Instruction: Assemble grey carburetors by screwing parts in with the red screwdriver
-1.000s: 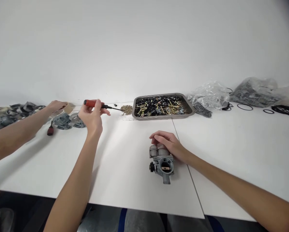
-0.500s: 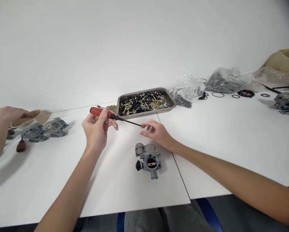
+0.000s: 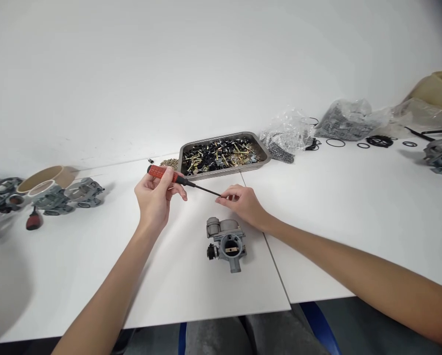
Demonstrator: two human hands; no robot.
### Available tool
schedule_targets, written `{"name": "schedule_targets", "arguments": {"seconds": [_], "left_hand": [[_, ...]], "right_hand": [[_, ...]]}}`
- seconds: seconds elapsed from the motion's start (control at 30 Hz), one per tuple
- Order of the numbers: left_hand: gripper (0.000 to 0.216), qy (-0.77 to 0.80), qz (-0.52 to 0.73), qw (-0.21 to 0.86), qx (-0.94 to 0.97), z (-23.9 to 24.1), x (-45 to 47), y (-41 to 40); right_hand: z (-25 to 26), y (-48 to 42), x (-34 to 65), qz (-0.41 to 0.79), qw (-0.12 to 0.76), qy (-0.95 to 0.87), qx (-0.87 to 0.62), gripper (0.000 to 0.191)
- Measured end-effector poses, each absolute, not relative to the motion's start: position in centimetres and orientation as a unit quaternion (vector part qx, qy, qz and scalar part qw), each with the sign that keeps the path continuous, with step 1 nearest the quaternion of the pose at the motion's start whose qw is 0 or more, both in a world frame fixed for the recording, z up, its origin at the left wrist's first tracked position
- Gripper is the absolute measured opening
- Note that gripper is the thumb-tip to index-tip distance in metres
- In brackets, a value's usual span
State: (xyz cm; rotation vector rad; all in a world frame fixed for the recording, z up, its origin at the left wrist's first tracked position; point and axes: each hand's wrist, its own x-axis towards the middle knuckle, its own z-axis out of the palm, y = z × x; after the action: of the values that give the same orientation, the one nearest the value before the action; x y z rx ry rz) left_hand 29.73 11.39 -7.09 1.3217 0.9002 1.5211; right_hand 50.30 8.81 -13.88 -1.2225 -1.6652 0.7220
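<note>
My left hand (image 3: pixel 154 202) is closed around the red and black handle of a screwdriver (image 3: pixel 160 173), whose thin dark shaft slants down to the right. At its tip, the thumb and fingertips of my right hand (image 3: pixel 245 204) are pinched together. Whatever small thing may be between them is too small to make out. Below both hands, a grey metal carburetor (image 3: pixel 226 244) stands on the white table (image 3: pixel 180 291), its round bore facing me and a black knob on its left side.
Behind my hands lies a metal tray (image 3: pixel 224 172) of small brass and black parts, beside a pile of brass pieces (image 3: pixel 169 163). More carburetors (image 3: pixel 84 191) and another screwdriver (image 3: pixel 33 220) are at left. Plastic bags (image 3: pixel 344 121) and black rings (image 3: pixel 379 141) lie at right.
My left hand has moved slightly right with the screwdriver. My right thumb and fingers have closed together at its tip. Another person's hand at left has withdrawn from the carburetors.
</note>
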Motion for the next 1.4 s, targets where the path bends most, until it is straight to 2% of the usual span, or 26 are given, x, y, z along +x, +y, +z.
{"name": "schedule_targets", "arguments": {"seconds": [0.6,0.87,1.07,1.1,1.23,1.4], "left_hand": [[0.024,0.367,0.614,0.443,0.541,-7.2,29.9,11.2],[0.021,0.345,0.595,0.479,0.546,-7.6,30.2,11.2],[0.026,0.363,0.595,0.496,0.518,-7.8,29.9,11.6],[0.027,0.366,0.598,0.498,0.510,-7.8,29.7,11.8],[0.028,0.363,0.620,0.507,0.476,-7.6,28.4,12.8],[0.030,0.359,0.637,0.539,0.418,-7.8,26.6,14.5]], "right_hand": [[-13.8,8.7,50.2,0.264,0.449,-0.699,-0.490,0.010],[-14.0,8.8,50.5,0.293,0.437,-0.692,-0.494,0.011],[-13.8,8.7,50.3,0.297,0.378,-0.731,-0.485,0.010],[-13.6,8.6,50.4,0.292,0.361,-0.745,-0.480,0.011],[-11.1,9.1,51.8,0.276,0.281,-0.792,-0.466,0.038],[-4.9,11.9,54.7,0.220,0.255,-0.805,-0.488,0.027]]}}
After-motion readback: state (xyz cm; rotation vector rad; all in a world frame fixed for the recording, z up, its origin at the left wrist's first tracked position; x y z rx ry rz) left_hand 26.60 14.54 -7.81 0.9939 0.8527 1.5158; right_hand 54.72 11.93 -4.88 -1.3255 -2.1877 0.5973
